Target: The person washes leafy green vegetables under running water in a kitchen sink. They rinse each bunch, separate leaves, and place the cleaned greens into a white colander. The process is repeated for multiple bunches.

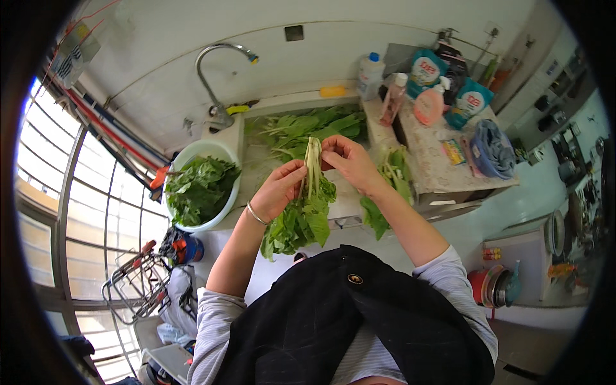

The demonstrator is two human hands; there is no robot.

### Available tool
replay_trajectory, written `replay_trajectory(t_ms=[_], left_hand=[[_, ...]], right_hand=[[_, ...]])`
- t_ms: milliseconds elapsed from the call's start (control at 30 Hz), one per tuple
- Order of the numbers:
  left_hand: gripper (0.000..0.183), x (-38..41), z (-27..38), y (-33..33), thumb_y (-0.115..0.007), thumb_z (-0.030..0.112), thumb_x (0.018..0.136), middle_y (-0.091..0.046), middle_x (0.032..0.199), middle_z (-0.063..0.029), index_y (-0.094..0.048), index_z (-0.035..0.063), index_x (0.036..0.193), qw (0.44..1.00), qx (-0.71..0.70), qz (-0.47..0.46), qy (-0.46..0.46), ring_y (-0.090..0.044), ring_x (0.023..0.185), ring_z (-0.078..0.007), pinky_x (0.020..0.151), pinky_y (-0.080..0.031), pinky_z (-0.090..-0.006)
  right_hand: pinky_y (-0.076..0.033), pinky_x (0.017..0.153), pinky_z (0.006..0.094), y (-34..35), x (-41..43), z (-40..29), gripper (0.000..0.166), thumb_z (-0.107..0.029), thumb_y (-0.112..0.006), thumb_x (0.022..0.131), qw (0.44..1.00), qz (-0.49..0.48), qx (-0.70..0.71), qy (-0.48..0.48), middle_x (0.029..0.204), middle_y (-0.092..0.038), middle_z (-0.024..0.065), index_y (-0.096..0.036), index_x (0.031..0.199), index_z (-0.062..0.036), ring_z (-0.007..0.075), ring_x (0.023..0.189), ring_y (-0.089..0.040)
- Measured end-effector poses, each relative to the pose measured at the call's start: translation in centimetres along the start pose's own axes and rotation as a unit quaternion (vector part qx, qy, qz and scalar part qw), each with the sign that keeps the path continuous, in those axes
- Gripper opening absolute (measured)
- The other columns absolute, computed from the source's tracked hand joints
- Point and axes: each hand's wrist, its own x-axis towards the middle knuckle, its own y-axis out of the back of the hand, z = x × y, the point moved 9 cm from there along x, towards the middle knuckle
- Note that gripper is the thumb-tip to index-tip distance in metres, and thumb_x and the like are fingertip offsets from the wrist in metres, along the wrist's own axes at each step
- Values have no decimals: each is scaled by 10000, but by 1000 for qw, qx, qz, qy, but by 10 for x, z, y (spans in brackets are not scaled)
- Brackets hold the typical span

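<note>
My left hand point(280, 187) grips a bunch of leafy greens point(303, 224), stems upward and leaves hanging down. At the upper stems, the thumb and fingers of my right hand point(350, 161) pinch the same bunch. Behind it, more leafy greens point(317, 122) lie in the sink point(250, 180). A white basin point(234, 197) on the left holds a heap of dark green leaves point(202, 185). Right of my hands, another bunch of greens point(395, 171) lies over the sink's right edge, partly hidden by my right forearm.
A chrome faucet point(219, 115) arches over the sink's back left. On the right counter point(433, 149) stand a blue-capped bottle point(371, 77), a pink pump bottle point(429, 106), teal refill pouches point(469, 103) and a blue basin with grey cloth point(493, 149). A folding metal cart point(139, 284) stands at left.
</note>
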Motion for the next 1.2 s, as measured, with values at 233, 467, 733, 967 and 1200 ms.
replay_trajectory(t_ms=[233,467,733,967,1200], left_hand=[[206,36,-30,-61,-568,243,998,-635,953,33,-606,64,1093,995,56,-79,37,-590,849,-45,747,-465,-213],[232,62,-47,-107,-565,214,999,-658,991,1,-605,37,1145,982,93,-137,86,-637,839,-74,742,-525,-243],[215,70,-54,-125,-600,197,976,-651,1001,7,-603,54,1136,965,148,-180,121,-632,842,-75,759,-521,-240],[173,72,-44,-131,-633,205,948,-643,953,30,-591,83,1063,962,188,-178,87,-619,829,-64,746,-508,-243],[197,76,-30,-113,-643,210,921,-644,920,11,-588,73,1052,934,328,-135,38,-585,784,-74,695,-476,-258]], right_hand=[[-522,790,284,65,-54,-22,197,-72,-525,954,999,25,-30,-18,961,-596,37,-519,1147,-37,122,869,-614],[-415,604,214,107,-87,-36,277,-243,-599,975,992,74,-103,-28,884,-588,-34,-592,1179,-56,54,735,-522],[-416,641,205,123,-109,-47,328,-216,-573,986,991,79,-68,-80,930,-589,-49,-590,1271,-54,41,759,-504],[-470,717,237,122,-106,-59,336,-205,-561,985,984,104,-139,-29,953,-630,-10,-588,1272,-33,66,822,-565],[-461,726,240,115,-98,-65,437,-222,-587,956,928,80,-361,-32,932,-641,23,-533,1342,-23,80,816,-571]])
